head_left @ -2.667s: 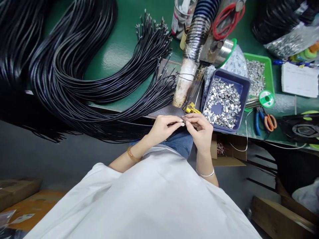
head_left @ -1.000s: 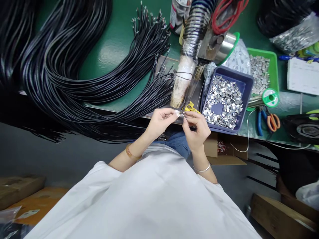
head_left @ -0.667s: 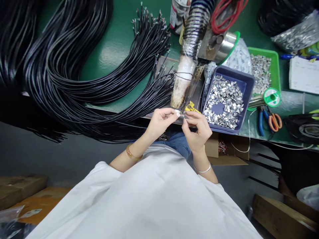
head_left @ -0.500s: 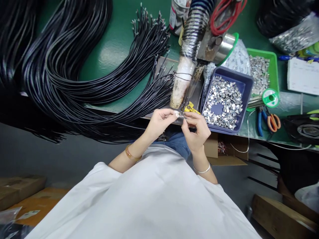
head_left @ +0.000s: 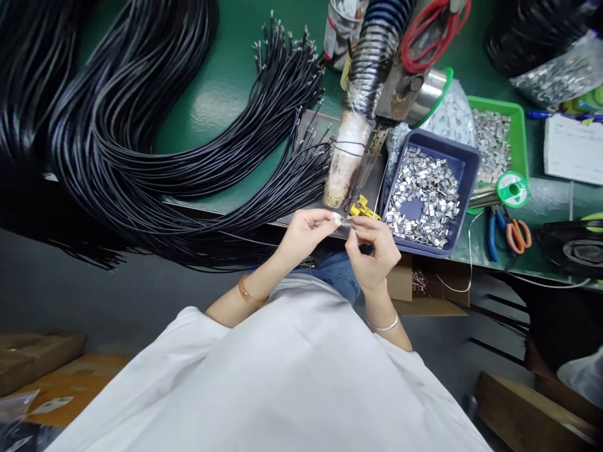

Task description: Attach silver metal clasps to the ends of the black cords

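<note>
My left hand point(head_left: 301, 237) is closed in a pinch at the front edge of the bench, with something white at its fingertips. Facing it, my right hand point(head_left: 374, 254) is also closed, thumb against forefinger. A tiny silvery piece shows between the fingertips of both hands, too small to name. Just beyond them is a yellow-handled part point(head_left: 362, 208), below the taped white end of a hose point(head_left: 347, 145). Close to my right hand stands a dark blue tray point(head_left: 472, 154) holding many small metal connector shells point(head_left: 426, 182).
Black cables point(head_left: 188, 172) sweep across the green bench from the left. On the right are a green tray point(head_left: 518, 129), a solder spool point(head_left: 512, 189), blue-handled pliers point(head_left: 492, 235) and orange-handled cutters point(head_left: 518, 235). An open cardboard box point(head_left: 431, 306) sits below the bench edge.
The whole view has shifted slightly, the bench things sitting a little lower and further right. Both hands stay pinched together at the same place, with only small finger movement.
</note>
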Tool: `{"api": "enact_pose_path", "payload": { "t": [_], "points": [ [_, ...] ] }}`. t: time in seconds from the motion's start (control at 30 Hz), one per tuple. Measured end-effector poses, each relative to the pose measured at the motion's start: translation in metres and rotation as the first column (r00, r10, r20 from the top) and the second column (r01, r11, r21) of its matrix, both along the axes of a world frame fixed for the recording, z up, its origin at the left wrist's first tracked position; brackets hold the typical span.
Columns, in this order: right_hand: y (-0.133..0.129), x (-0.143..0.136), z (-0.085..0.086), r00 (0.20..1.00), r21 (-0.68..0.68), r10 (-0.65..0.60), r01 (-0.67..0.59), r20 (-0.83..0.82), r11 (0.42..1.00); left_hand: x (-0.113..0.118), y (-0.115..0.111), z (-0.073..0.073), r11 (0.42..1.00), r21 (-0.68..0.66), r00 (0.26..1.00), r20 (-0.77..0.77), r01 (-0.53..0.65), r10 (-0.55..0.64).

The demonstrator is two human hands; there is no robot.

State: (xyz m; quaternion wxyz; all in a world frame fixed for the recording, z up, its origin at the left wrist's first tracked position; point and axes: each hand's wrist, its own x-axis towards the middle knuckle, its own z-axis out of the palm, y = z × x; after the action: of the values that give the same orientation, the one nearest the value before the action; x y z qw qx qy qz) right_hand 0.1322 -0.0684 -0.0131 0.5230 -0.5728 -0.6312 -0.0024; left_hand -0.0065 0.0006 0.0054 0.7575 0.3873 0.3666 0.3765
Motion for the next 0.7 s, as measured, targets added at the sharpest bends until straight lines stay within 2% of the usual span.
{"api": "enact_pose_path", "payload": {
  "t": [0.37, 0.53, 0.7],
  "points": [
    [0.002, -0.001, 0.007, 1.0, -0.079, -0.005, 0.005, 0.003, 0.997, 0.0, -0.001, 0.0, 1.0, 0.008, 0.999, -0.027, -0.018, 0.018],
    [0.002, -0.002, 0.012, 1.0, -0.069, -0.001, 0.003, 0.027, 0.998, -0.001, 0.0, 0.001, 0.999, 0.031, 1.0, -0.004, -0.016, 0.016],
    [0.002, -0.001, 0.01, 0.998, -0.049, 0.004, -0.001, 0.056, 0.999, -0.001, 0.0, 0.001, 1.0, 0.0, 1.0, 0.006, -0.015, 0.015]
  ]
}}
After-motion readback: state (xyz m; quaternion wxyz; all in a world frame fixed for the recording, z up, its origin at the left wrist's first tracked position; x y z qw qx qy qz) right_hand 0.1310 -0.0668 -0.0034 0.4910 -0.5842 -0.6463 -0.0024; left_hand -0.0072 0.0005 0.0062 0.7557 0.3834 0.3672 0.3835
